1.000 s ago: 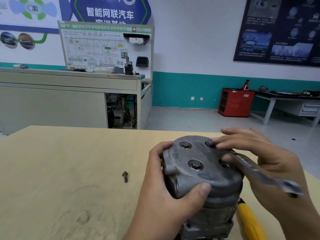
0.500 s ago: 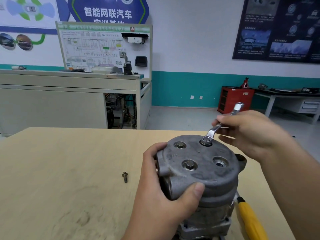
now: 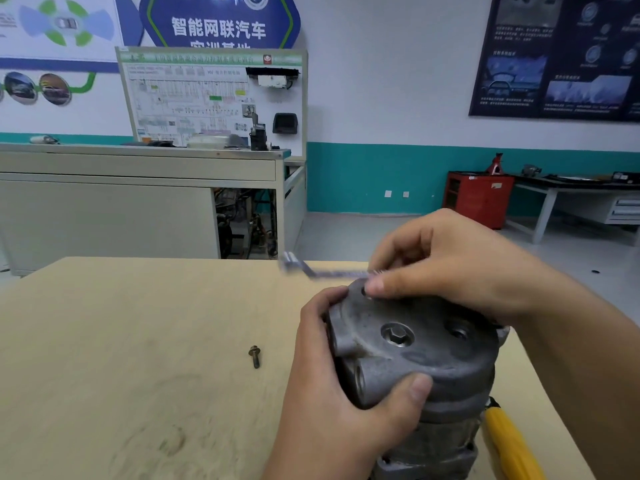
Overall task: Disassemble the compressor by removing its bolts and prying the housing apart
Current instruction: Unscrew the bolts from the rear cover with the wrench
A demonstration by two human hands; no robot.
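**A:** What lies nearest?

**B:** A yellow handle point(image 3: 509, 441) at the lower right edge, resting on the worktop point(image 3: 138, 341) with nobody touching it. Just beside it the compressor point(image 3: 415, 355) stands on end. The left hand point(image 3: 339, 393) grips its end cover, thumb curled over the near rim and fingers wrapped round the left side.

**A:** And on the cover?

**B:** The centre bolt point(image 3: 397, 335) is seated. The empty hole point(image 3: 457, 332) to its right has nothing in it. A loose bolt point(image 3: 254, 356) lies on the worktop left of the compressor, apart from it.

**A:** So what has changed?

**B:** The wrench point(image 3: 325, 271). Half a second ago its shank pointed up and to the right from the far bolt. Now it streaks leftward past the far rim, blurred. The right hand point(image 3: 450, 265) pinches it with curled fingers and hides that bolt.

**A:** Meaning?

**B:** I judge the far bolt is being spun out and is loose enough for quick sweeps. I cannot tell whether the wrench head sits squarely on it. At least the centre bolt remains before any prying.

**A:** Farther off?

**B:** A red cabinet point(image 3: 478, 199) stands against the teal wall at the right.
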